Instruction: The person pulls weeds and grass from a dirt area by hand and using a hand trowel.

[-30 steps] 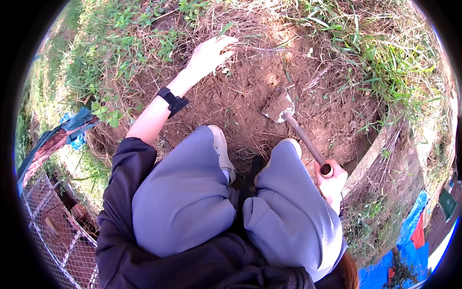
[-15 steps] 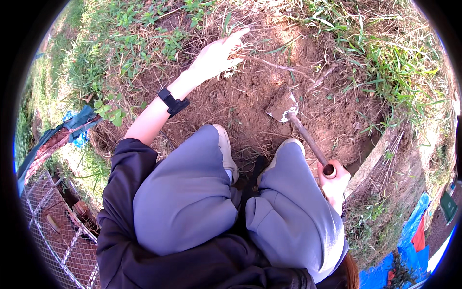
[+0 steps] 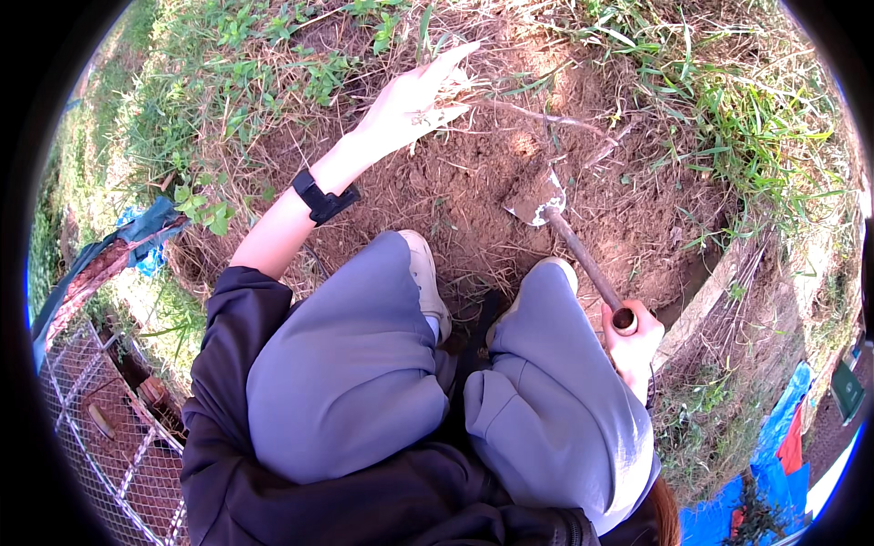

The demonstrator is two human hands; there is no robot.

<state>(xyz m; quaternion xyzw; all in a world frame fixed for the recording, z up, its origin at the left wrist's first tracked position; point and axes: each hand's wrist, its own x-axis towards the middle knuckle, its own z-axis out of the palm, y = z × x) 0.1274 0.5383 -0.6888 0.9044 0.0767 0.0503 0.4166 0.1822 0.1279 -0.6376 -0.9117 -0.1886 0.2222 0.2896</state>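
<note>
My left hand (image 3: 410, 105) reaches over the soil at the upper middle. Its thumb and forefinger are stretched out and apart, with dry grass (image 3: 455, 86) between them. A long thin dry twig (image 3: 555, 118) runs rightward from beside the fingertips; whether the hand touches it I cannot tell. My right hand (image 3: 633, 346) is closed around the handle of a hand trowel (image 3: 583, 250), by my right knee. The trowel's blade, worn and caked with soil, rests on the brown dirt (image 3: 428, 196) ahead of my feet.
Green grass (image 3: 756, 118) grows at the upper right, and leafy weeds (image 3: 300, 73) at the upper left. A wire mesh panel (image 3: 100, 428) stands at lower left. On the right lies a pale board-like edge (image 3: 701, 309), with blue sheeting (image 3: 774, 473) farther down.
My left hand has shifted slightly forward and to the right. The twig has also moved a little rightward and away. My right hand and the trowel have hardly moved.
</note>
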